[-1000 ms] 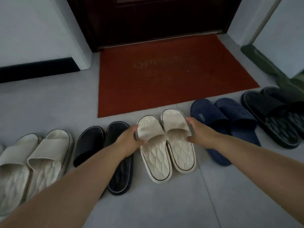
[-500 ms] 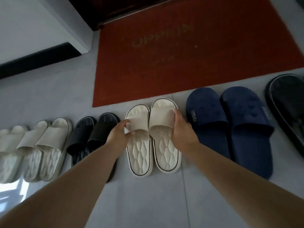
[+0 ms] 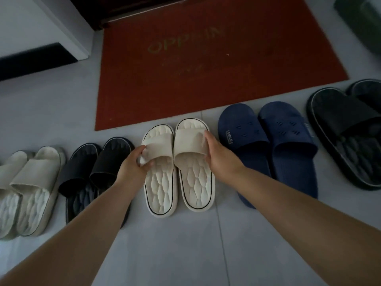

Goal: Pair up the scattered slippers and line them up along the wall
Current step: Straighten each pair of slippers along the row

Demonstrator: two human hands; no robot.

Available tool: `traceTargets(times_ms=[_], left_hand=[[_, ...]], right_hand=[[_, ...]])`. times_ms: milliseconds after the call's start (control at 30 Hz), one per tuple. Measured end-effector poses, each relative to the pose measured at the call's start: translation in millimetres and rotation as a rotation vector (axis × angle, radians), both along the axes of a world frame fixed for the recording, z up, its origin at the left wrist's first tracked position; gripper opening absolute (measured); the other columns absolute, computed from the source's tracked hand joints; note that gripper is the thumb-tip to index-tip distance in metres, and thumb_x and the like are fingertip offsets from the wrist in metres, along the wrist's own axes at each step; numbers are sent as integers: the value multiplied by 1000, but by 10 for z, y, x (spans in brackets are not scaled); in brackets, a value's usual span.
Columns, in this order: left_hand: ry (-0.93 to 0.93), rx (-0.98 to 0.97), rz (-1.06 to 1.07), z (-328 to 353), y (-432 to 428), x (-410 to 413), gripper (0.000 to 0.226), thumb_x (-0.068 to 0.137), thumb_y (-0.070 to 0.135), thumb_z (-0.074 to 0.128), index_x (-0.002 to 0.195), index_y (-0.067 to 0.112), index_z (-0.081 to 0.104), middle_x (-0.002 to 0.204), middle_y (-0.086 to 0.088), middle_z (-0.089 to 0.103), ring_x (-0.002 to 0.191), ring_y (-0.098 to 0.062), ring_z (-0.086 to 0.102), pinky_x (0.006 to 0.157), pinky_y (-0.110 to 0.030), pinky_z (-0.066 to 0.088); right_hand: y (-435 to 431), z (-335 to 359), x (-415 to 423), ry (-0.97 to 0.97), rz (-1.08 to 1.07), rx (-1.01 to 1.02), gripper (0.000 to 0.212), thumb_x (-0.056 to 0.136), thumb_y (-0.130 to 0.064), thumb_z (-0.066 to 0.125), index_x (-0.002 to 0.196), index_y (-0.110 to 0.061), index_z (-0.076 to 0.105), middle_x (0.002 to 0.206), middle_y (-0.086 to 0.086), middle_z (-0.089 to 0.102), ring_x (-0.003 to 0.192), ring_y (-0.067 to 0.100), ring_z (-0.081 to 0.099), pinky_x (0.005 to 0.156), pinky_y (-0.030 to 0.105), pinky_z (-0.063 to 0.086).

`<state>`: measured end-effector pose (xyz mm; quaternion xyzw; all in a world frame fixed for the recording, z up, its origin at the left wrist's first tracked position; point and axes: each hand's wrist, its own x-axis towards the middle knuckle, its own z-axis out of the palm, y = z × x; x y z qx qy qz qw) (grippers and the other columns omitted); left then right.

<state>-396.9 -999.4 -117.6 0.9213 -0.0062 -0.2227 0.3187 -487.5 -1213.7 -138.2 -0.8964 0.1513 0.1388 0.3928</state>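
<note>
A cream pair of slippers sits side by side on the grey floor, toes at the red doormat's near edge. My left hand (image 3: 135,164) pinches the strap of the left cream slipper (image 3: 161,182), thumb under the strap. My right hand (image 3: 220,155) lies flat against the outer side of the right cream slipper (image 3: 195,178), fingers straight. In the same row lie a small black pair (image 3: 97,170) and a beige pair (image 3: 35,188) to the left, a navy pair (image 3: 274,145) and a large black pair (image 3: 346,137) to the right.
The red doormat (image 3: 206,62) lies before a dark door (image 3: 127,7). A white wall with a black skirting (image 3: 35,60) stands at the far left. A dark green object (image 3: 362,23) sits at the top right. Bare grey tile (image 3: 185,250) spreads in front of the row.
The cream pair has gone from angled to straight and close together, toes nearer the mat. My view has tilted down and closer. Both hands stay on the straps.
</note>
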Motion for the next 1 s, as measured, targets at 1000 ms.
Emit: traceTargets(times_ms=[1000], left_hand=[[47, -106, -536, -70, -2094, -468, 78, 79, 20, 69, 144, 23, 24, 146, -7, 39, 129, -25, 45, 105, -35, 37]], right_hand=[[-1854, 162, -1190, -135, -648, -21, 44, 87, -9, 52, 129, -20, 44, 122, 0, 60, 107, 22, 59, 87, 32, 46]])
